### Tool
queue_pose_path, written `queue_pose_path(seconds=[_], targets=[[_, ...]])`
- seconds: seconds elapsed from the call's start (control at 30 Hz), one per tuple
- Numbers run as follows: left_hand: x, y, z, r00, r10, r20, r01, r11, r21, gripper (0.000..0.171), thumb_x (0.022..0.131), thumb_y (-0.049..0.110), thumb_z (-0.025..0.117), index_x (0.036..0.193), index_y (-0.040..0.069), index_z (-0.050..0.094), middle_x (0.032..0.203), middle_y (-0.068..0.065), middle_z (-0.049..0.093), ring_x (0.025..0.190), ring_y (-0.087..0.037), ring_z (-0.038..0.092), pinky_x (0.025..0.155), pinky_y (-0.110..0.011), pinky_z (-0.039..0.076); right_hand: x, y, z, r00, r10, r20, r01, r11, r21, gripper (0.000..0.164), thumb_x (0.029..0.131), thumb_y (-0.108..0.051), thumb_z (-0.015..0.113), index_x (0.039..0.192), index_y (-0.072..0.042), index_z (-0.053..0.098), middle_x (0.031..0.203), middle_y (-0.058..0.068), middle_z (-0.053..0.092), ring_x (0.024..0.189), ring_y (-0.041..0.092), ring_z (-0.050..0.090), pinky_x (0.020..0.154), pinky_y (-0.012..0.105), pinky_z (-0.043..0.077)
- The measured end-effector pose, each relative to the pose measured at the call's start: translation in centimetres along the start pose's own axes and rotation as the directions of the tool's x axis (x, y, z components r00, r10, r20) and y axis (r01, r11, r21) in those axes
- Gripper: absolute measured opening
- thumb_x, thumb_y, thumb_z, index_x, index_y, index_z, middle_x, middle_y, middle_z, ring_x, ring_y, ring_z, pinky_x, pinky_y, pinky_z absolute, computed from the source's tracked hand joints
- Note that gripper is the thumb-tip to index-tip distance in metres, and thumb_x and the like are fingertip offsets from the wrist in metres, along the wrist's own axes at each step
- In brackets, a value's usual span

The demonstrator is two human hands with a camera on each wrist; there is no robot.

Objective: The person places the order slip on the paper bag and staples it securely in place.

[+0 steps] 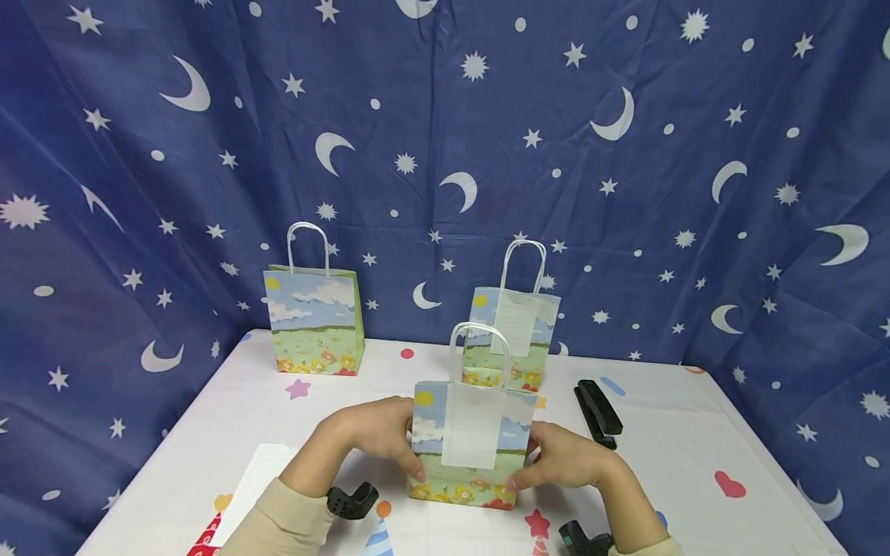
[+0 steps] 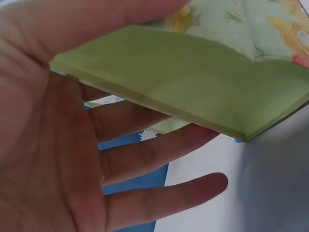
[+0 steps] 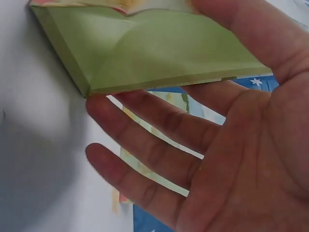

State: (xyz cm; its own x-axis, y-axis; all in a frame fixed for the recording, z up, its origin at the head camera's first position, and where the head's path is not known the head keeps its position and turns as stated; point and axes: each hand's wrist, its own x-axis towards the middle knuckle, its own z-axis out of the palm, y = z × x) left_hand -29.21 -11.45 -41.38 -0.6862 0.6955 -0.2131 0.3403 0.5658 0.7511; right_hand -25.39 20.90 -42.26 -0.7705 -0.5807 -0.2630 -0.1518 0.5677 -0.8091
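A paper gift bag [image 1: 462, 480] with a sky-and-meadow print stands upright at the table's front middle. White twisted handles rise from it, and a white card [image 1: 473, 425] lies on its front face. My left hand [image 1: 378, 431] holds the bag's left side, thumb at the front and fingers behind. On the opposite side my right hand [image 1: 566, 459] grips it the same way. Both wrist views show the bag's green side panel [image 2: 145, 72] between thumb and fingers, the lower fingers spread past its back edge. The bag's inside is hidden.
Just behind stands a matching bag [image 1: 545, 340] with a white card, partly covered by the front one. Another bag [image 1: 313, 324] without a visible card stands back left. A black stapler [image 1: 598, 409] lies at right. White paper [image 1: 253, 483] lies near my left forearm.
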Motion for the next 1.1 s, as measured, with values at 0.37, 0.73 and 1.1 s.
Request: queue_pose_path(seconds=[0.37, 0.73, 1.1], targets=[[-0.1, -1.0, -1.7, 0.978, -0.097, -0.187, 0.113, 0.990, 0.078, 0.057, 0.078, 0.040, 0.089, 0.119, 0.011, 0.063, 0.112, -0.002, 0.070, 0.107, -0.021, 0.065, 0.089, -0.042, 0.054, 2.0, 0.6, 0.8, 0.963, -0.050, -0.264, 0.058, 0.998, 0.021, 0.051, 0.092, -0.031, 0.079, 0.137, -0.017, 0.060, 0.127, 0.003, 0.066, 0.114, 0.023, 0.064, 0.092, 0.038, 0.053], [-0.1, -1.6, -3.3, 0.921, -0.140, -0.364, 0.128, 0.990, -0.057, 0.087, 0.093, 0.031, 0.078, 0.160, 0.003, 0.031, 0.148, -0.019, 0.057, 0.120, -0.028, 0.068, 0.104, -0.050, 0.052, 5.0, -0.1, 2.8, 0.889, -0.034, -0.457, 0.099, 0.988, 0.119, 0.069, 0.101, -0.034, 0.068, 0.159, -0.009, 0.039, 0.146, 0.013, 0.059, 0.127, 0.033, 0.064, 0.102, 0.045, 0.056], [-0.1, -2.8, -3.3, 0.835, -0.204, -0.512, 0.152, 0.978, -0.143, 0.082, 0.106, 0.022, 0.057, 0.166, 0.003, 0.005, 0.164, -0.028, 0.034, 0.137, -0.048, 0.052, 0.112, -0.060, 0.044, 10.0, -2.7, 4.8, 0.817, 0.080, -0.571, 0.027, 0.984, 0.177, 0.070, 0.108, -0.035, 0.056, 0.165, -0.014, 0.022, 0.166, 0.017, 0.035, 0.137, 0.036, 0.057, 0.108, 0.052, 0.050]])
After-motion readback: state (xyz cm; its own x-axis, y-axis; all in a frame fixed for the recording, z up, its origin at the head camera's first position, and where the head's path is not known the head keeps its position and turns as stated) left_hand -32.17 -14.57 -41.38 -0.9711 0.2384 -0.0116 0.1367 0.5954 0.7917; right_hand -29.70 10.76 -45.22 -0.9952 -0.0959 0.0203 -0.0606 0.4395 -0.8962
